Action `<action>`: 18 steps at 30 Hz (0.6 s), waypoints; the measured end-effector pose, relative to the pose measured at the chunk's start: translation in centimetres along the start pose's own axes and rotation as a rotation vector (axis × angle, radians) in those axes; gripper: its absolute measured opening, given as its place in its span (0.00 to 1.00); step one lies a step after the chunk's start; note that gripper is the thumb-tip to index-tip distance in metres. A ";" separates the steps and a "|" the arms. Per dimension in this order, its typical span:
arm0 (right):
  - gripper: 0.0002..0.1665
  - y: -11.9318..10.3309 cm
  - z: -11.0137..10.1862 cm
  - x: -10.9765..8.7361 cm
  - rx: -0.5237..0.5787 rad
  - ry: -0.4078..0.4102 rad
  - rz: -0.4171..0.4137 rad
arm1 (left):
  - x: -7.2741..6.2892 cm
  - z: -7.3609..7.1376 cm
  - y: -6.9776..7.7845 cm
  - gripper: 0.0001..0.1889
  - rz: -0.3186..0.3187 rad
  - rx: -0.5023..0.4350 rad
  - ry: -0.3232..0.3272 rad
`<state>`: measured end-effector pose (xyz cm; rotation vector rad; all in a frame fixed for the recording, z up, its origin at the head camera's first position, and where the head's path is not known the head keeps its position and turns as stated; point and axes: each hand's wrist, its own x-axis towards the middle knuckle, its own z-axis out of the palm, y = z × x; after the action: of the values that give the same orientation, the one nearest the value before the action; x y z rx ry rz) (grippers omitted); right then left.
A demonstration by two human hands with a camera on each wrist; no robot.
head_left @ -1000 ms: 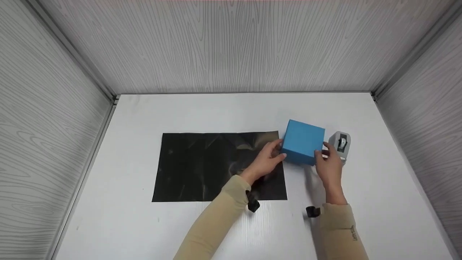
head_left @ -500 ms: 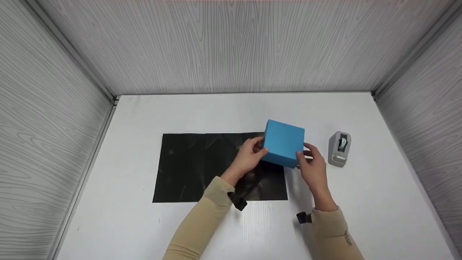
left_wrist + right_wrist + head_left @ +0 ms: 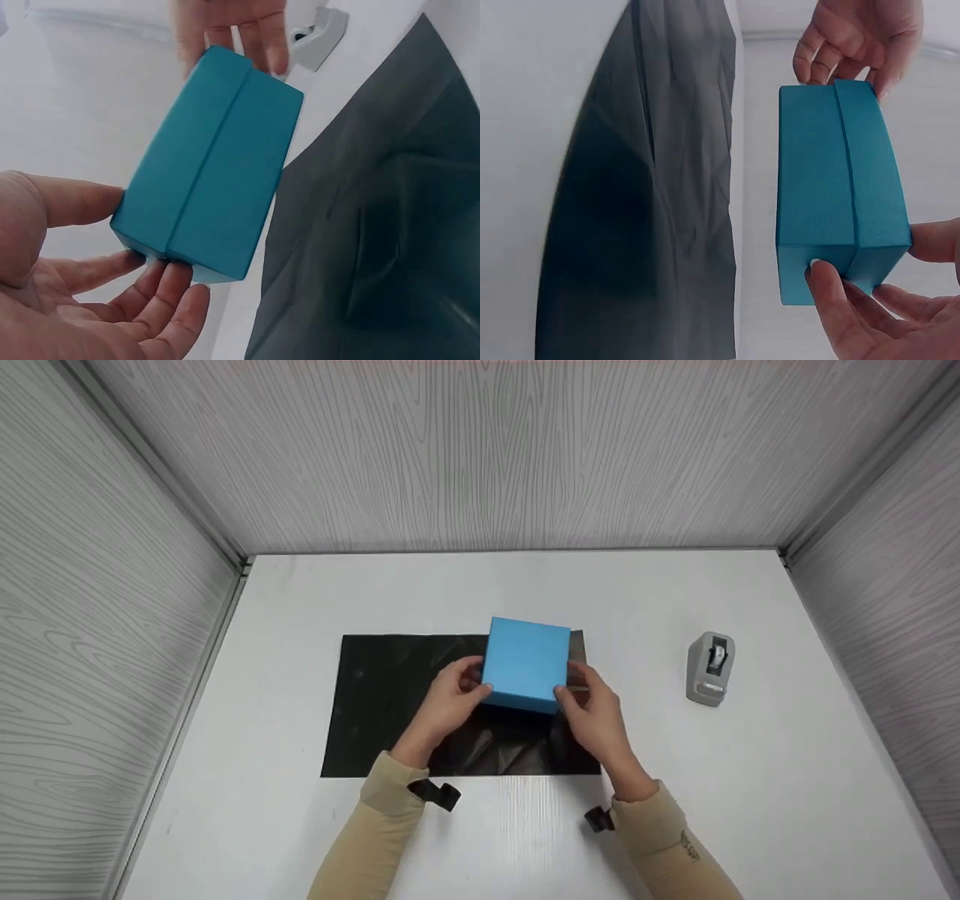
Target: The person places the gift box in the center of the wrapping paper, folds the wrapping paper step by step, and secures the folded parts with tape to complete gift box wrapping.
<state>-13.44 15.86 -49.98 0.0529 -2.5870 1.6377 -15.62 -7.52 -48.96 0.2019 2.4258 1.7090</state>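
Note:
A blue lidded box (image 3: 526, 661) is held between both hands over the right half of a black sheet (image 3: 390, 697). My left hand (image 3: 448, 701) grips its left side, thumb at the near top edge and fingers along the side. On the opposite side my right hand (image 3: 596, 716) holds it the same way. The lid's seam runs along the side of the box (image 3: 210, 165) in the left wrist view. Seen from the right wrist, the fingers (image 3: 832, 300) press on the end of the box, and the sheet (image 3: 690, 187) lies beside it with creases.
A grey tape dispenser (image 3: 710, 669) stands on the white table (image 3: 780, 780) to the right. Grey wood-grain panels (image 3: 480, 457) close off the back and both sides. Black wrist cameras (image 3: 442, 795) sit at both tan cuffs.
Both hands have carried the blue box leftward from beside the tape dispenser to over the black sheet. It has also turned slightly, nearly square to the sheet. The dispenser has stayed put.

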 end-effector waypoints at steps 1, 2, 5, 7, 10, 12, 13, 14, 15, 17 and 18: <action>0.27 -0.1 0.5 0.0 0.003 -0.011 -0.014 | -0.3 -0.4 -0.2 0.25 -0.006 -0.003 0.010; 0.27 -0.2 1.0 0.0 -0.003 -0.020 -0.028 | -0.5 -0.9 -0.5 0.25 -0.012 -0.008 0.018; 0.27 -0.4 2.3 0.0 -0.017 -0.047 -0.072 | -1.4 -2.0 -1.2 0.25 -0.040 -0.018 0.037; 0.26 -0.4 3.1 0.0 -0.026 -0.070 -0.107 | -1.9 -2.7 -1.7 0.25 -0.055 -0.023 0.044; 0.27 -0.3 4.2 -0.1 -0.026 -0.118 -0.140 | -2.7 -3.7 -2.4 0.25 -0.078 -0.029 0.054; 0.27 -0.2 4.8 -0.2 -0.025 -0.153 -0.159 | -3.1 -4.2 -2.8 0.24 -0.089 -0.026 0.060; 0.27 -0.2 5.1 -0.3 -0.021 -0.168 -0.160 | -3.3 -4.4 -3.0 0.24 -0.098 -0.026 0.064; 0.27 -0.2 5.3 -0.3 -0.019 -0.181 -0.168 | -3.4 -4.6 -3.2 0.25 -0.103 -0.023 0.068; 0.27 -0.1 5.6 -0.3 -0.016 -0.191 -0.173 | -3.6 -4.8 -3.4 0.25 -0.112 -0.019 0.073; 0.28 0.0 6.0 -0.4 -0.009 -0.211 -0.176 | -3.8 -5.1 -3.7 0.25 -0.129 -0.014 0.076; 0.28 0.0 6.2 -0.5 -0.005 -0.218 -0.175 | -3.9 -5.2 -3.8 0.25 -0.140 -0.012 0.078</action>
<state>-13.29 10.23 -52.68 0.4680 -2.6490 1.6448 -12.93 -14.40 -50.61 -0.0361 2.4194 1.7007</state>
